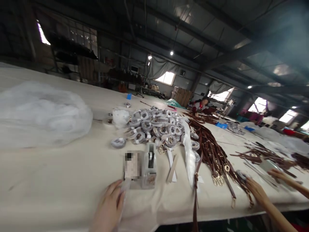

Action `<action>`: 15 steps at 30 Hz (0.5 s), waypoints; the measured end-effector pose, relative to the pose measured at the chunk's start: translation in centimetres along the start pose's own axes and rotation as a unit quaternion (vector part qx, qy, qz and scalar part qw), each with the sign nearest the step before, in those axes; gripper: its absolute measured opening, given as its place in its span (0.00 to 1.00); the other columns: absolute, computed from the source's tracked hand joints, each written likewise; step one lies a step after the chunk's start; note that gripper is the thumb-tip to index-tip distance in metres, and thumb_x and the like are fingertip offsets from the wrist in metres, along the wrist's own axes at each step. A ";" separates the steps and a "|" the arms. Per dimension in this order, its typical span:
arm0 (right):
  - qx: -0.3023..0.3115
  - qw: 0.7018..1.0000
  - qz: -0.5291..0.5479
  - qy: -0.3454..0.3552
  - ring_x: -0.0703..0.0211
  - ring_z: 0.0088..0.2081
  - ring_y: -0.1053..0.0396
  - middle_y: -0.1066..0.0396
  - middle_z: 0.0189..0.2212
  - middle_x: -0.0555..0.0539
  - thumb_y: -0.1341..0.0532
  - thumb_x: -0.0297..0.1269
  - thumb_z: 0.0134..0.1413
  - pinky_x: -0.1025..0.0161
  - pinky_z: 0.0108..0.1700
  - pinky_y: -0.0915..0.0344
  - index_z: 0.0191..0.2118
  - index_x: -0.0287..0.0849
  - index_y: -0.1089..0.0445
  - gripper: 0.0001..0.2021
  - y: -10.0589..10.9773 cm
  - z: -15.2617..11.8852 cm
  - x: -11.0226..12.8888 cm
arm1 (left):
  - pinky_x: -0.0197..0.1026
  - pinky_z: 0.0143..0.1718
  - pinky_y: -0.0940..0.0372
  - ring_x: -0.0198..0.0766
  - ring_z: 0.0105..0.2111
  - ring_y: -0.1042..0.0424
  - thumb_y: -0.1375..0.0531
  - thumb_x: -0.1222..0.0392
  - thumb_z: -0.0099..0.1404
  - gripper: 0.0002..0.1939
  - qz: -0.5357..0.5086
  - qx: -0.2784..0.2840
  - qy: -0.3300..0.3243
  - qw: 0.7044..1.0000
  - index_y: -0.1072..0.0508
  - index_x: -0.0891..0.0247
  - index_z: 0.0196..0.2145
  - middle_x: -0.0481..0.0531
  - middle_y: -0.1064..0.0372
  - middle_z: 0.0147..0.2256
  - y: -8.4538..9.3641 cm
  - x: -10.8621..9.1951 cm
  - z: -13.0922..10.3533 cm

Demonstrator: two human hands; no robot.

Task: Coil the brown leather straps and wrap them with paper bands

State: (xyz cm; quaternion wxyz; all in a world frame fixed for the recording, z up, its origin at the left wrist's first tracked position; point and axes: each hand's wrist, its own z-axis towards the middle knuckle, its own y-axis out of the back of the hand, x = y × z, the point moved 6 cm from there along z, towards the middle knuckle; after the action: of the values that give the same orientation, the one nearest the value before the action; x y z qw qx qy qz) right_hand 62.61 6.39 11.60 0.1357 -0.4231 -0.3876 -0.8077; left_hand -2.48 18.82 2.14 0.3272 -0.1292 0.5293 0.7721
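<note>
My left hand (109, 204) is at the bottom, left of centre, with its fingers closed on a translucent plastic strip (125, 188). Just beyond the fingertips lies a flat item with a blurred-out face (132, 166). Beside that item, to its right, stands a tape dispenser (149, 170). Behind them is a heap of coiled grey straps (156, 125) with metal fittings. One coil (118, 142) lies apart at the heap's left front. My right hand is not in view.
A large translucent plastic bag (45, 112) lies at left. Right of the heap are brown straps with metal clips (212, 148) and a white strip (189, 151). Another person's two hands (257, 190) work at far right. A person (202, 104) is farther back.
</note>
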 end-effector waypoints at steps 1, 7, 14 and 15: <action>-0.006 1.000 -0.002 0.011 0.23 0.47 0.33 0.27 0.26 0.42 0.39 0.62 0.37 0.29 0.40 0.39 0.35 0.73 0.25 0.15 0.6 0.8 -0.5 | 0.55 0.55 0.31 0.50 0.50 0.26 0.51 0.57 0.66 0.17 0.008 0.011 0.005 1.000 0.23 0.63 0.37 0.60 0.24 0.48 0.3 0.2 0.9; -0.073 0.994 0.018 0.086 0.29 0.30 0.33 0.35 0.19 0.40 0.35 0.58 0.24 0.30 0.26 0.40 0.19 0.75 0.28 0.06 0.8 1.7 -2.8 | 0.56 0.62 0.41 0.53 0.58 0.35 0.51 0.61 0.67 0.17 -0.025 0.092 0.029 0.995 0.22 0.68 0.38 0.66 0.30 0.55 1.0 1.3 4.4; 0.254 0.946 0.202 -0.010 0.40 0.24 0.31 0.35 0.15 0.48 0.30 0.47 0.33 0.49 0.18 0.39 0.21 0.72 0.28 0.08 -7.3 -3.0 7.5 | 0.46 0.55 0.36 0.47 0.51 0.29 0.48 0.50 0.68 0.17 -0.343 0.225 0.061 0.910 0.25 0.62 0.41 0.58 0.27 0.50 -0.5 -1.4 -1.0; 0.260 0.946 0.194 -0.026 0.41 0.26 0.30 0.33 0.16 0.49 0.30 0.49 0.35 0.51 0.19 0.37 0.21 0.70 0.28 0.06 -7.7 -3.4 9.0 | 0.44 0.52 0.35 0.47 0.50 0.28 0.46 0.45 0.67 0.18 -0.410 0.274 0.070 0.867 0.25 0.61 0.37 0.57 0.26 0.49 -1.6 -2.0 -2.6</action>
State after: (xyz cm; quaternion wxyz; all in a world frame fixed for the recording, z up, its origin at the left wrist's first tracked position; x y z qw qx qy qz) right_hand 50.98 9.93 13.56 0.3849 -0.4605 -0.4982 -0.6257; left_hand -0.33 16.13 1.05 0.5986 -0.2934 0.6407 0.3810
